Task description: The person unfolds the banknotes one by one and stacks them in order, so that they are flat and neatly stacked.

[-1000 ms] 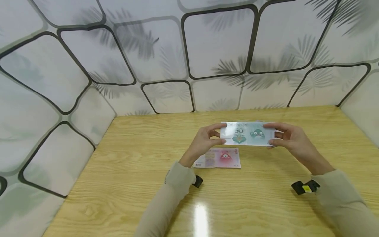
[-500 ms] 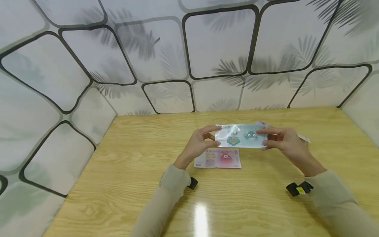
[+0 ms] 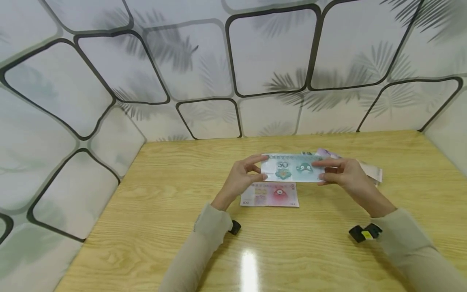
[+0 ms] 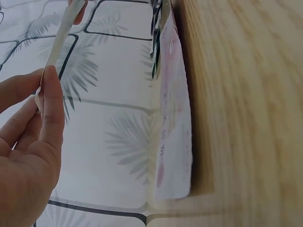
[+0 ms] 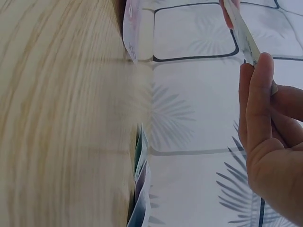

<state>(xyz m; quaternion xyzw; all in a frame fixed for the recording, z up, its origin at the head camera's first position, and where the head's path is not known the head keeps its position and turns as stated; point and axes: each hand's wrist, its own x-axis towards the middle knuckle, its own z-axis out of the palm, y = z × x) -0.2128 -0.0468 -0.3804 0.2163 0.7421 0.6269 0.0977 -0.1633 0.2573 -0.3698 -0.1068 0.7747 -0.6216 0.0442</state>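
Observation:
A green 50 play banknote (image 3: 288, 172) with a cartoon creature printed on it is held stretched between both hands above the table. My left hand (image 3: 238, 176) pinches its left end between thumb and fingers; my right hand (image 3: 346, 176) pinches the right end the same way. Both wrist views show the note nearly edge-on, raised off the wood, in the left hand's fingertips (image 4: 53, 90) and the right hand's fingertips (image 5: 261, 75). Just below it in the head view, a pink 100 play banknote (image 3: 271, 198) lies on the table, its top edge partly covered by the held note.
Behind the right hand lie several more notes, among them a purple one (image 3: 326, 153) and a pale one (image 3: 373, 170), partly hidden. The wooden table (image 3: 164, 202) meets a patterned backdrop (image 3: 270, 56) at the back and sides.
Both hands have shifted left and slightly down with the green note, over the pink note's upper edge. More of the notes behind the right hand now shows.

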